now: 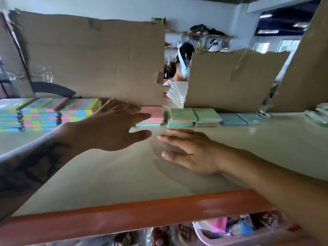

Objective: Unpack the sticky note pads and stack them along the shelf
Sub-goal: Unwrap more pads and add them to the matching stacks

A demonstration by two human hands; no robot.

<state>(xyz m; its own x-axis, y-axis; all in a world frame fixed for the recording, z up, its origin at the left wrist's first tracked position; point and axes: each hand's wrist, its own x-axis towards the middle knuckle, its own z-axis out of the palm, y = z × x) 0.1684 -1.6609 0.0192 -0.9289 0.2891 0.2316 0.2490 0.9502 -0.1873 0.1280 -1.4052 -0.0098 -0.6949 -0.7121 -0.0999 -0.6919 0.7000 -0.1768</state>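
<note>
The low pink-topped pastel sticky-note stack is reached by the left hand, grip apart; the right hand (fingers flat) rests on the beige shelf. A careless nudge could topple it.

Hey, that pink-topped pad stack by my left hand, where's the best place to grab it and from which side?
Probably pinch the pink-topped pad stack by its front edge and top face, coming from the front. It lies flat on the shelf, with cardboard close behind and the green pads near its right side. The open left hand is already beside it.
</note>
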